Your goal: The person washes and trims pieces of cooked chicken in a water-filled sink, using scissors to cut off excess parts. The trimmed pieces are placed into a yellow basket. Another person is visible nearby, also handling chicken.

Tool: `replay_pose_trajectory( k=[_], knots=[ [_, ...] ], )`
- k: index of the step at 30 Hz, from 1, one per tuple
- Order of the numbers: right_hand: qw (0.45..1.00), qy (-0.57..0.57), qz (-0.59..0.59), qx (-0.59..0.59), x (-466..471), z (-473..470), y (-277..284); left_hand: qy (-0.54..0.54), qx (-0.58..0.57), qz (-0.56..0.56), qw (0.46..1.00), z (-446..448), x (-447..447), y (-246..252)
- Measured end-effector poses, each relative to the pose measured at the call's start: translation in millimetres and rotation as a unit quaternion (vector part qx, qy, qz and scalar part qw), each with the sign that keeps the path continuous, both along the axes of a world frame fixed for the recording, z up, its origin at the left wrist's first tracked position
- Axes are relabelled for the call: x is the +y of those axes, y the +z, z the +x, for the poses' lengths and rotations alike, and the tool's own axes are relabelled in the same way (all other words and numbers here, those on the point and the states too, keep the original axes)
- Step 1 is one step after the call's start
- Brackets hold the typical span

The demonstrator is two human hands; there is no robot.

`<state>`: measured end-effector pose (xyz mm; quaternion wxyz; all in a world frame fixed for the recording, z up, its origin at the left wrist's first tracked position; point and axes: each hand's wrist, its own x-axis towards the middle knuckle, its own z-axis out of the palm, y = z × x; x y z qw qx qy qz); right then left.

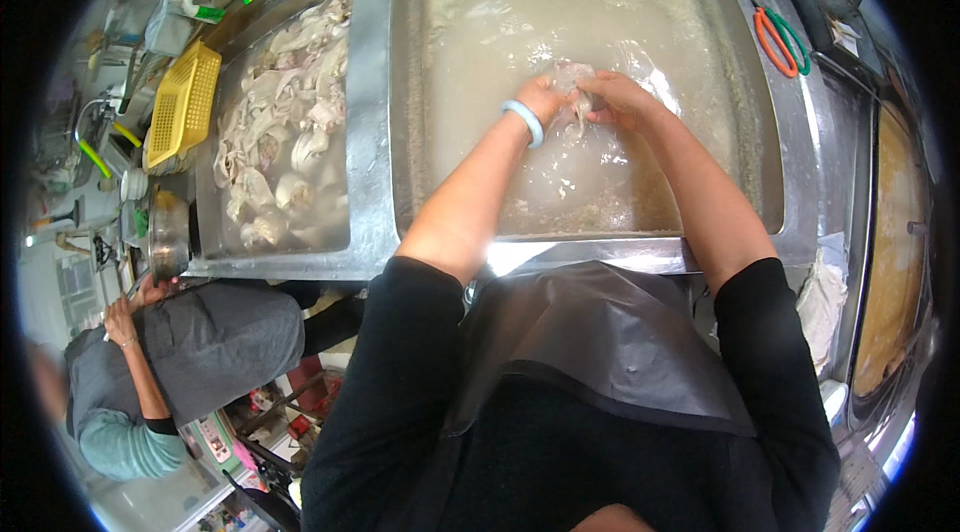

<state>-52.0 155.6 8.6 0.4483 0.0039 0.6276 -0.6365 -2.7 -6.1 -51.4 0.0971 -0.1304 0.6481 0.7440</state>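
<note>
A wet, pale piece of what looks like animal offal (pixel 574 73) is between my two hands at the water's surface. My left hand (pixel 541 98), a light blue bangle (pixel 526 122) on its wrist, grips the piece from the left. From the right, my right hand (pixel 621 97) pinches it with thumb and fingers. Cloudy water (pixel 487 74) fills the large stainless steel sink (pixel 757 134) beneath them and hides what lies deeper. In the left sink basin (pixel 276 253), several similar pale offal pieces (pixel 289 93) sit in cloudy water.
Scissors with orange and green handles (pixel 780 43) lie on the right rim. A yellow plastic basket (pixel 182 108) and a metal pot (pixel 169 236) stand left of the basins. At lower left is another person in a grey apron (pixel 217 329). A tan-topped vessel (pixel 889 247) is at right.
</note>
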Motion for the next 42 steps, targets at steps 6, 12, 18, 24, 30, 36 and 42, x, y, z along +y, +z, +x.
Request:
replay_pose_trajectory(
  k=[6, 12, 18, 24, 30, 36, 42],
  knots=[
    [0.995, 0.084, -0.047, -0.010, 0.7, -8.6, -2.3, 0.127, -0.076, -0.017, 0.989, 1.3, -12.7, 20.5],
    [0.996, 0.058, -0.061, -0.021, 1.2, -9.2, -15.6, 0.025, 0.050, -0.077, 0.995, 7.0, 6.5, 24.0],
    [0.994, 0.083, -0.060, -0.049, 2.6, -11.5, -15.4, 0.131, -0.180, -0.015, 0.975, 0.2, -14.3, 28.1],
    [0.992, 0.107, -0.019, -0.061, -1.6, -5.5, -11.8, 0.058, -0.048, -0.191, 0.979, 7.6, -18.1, 30.2],
    [0.986, 0.153, -0.030, -0.053, 3.7, -6.4, -8.4, 0.206, -0.076, -0.039, 0.975, 0.6, -25.8, 34.1],
    [0.997, 0.030, -0.017, -0.066, -2.3, -3.9, -0.4, 0.025, 0.099, -0.135, 0.986, 8.7, -19.4, 43.3],
    [0.997, -0.017, 0.000, -0.071, 2.5, 1.1, 9.6, -0.099, 0.093, -0.290, 0.947, 13.3, 24.5, 39.7]
  ],
)
